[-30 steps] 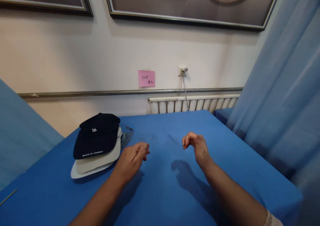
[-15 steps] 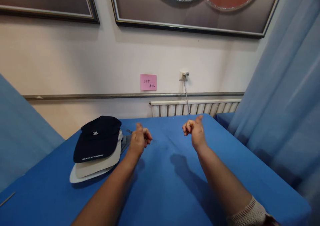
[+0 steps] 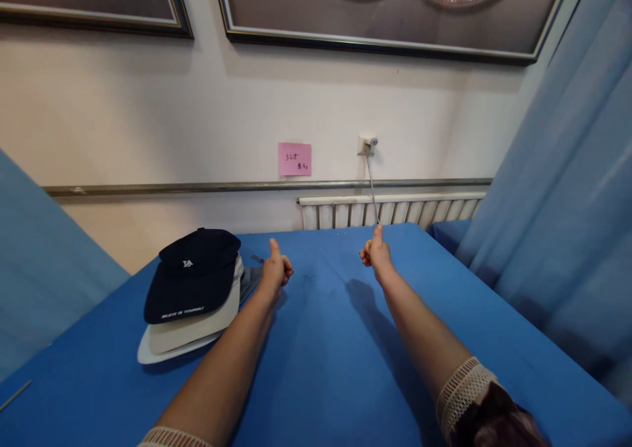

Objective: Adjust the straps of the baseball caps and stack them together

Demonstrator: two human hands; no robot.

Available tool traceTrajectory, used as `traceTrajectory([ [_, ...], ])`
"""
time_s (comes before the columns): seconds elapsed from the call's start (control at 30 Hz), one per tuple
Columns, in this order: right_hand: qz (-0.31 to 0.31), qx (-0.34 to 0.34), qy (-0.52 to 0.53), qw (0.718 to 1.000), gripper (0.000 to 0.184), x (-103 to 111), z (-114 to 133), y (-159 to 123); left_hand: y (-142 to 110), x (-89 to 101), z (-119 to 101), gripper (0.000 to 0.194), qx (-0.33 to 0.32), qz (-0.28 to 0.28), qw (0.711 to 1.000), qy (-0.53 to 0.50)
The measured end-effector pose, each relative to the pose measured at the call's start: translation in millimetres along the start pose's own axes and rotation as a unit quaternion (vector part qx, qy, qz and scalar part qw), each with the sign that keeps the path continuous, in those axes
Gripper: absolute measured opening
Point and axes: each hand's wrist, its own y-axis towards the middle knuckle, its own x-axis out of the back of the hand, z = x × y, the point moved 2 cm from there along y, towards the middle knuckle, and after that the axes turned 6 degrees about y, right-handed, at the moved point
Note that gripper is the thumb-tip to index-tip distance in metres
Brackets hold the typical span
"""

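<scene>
Both of my hands are held up over the blue-covered table (image 3: 316,355), fingers curled in and thumbs pointing up. My left hand (image 3: 276,269) is just right of a stack of baseball caps, closed with nothing seen in it. On top of that stack lies a navy cap (image 3: 195,279) with white lettering on its crown and brim. Under it stick out the brims of a beige cap (image 3: 192,334) and a white cap (image 3: 151,353), and a grey piece (image 3: 251,279) shows behind. My right hand (image 3: 376,253), also closed, shows nothing in it and is well apart from the caps.
A thin stick (image 3: 16,395) lies at the table's left edge. Beyond the table are a radiator (image 3: 340,215), a rail (image 3: 222,188), a pink note (image 3: 295,159) and a plugged socket (image 3: 366,145) with its cord. Blue curtains (image 3: 553,197) hang on both sides.
My right hand has moved slightly left and its thumb is more upright. My left hand's fingers have curled in tighter. The caps have not moved.
</scene>
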Motion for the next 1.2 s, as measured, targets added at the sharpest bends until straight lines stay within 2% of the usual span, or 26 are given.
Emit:
traceTrajectory([
  [0.43,0.017,-0.003,-0.024,1.0,0.075,-7.3,-7.4,-0.4,-12.3,4.1,-4.2,0.071,-0.026,0.036,0.999,0.001],
  [0.63,0.019,-0.01,-0.036,0.999,0.075,-11.7,-12.6,0.1,-7.0,2.0,3.9,0.074,0.006,0.014,1.0,0.018],
  [1.2,0.032,-0.042,-0.066,0.996,0.074,-18.6,-39.7,-11.8,-14.3,-9.7,32.2,0.078,0.022,0.044,0.998,0.036],
])
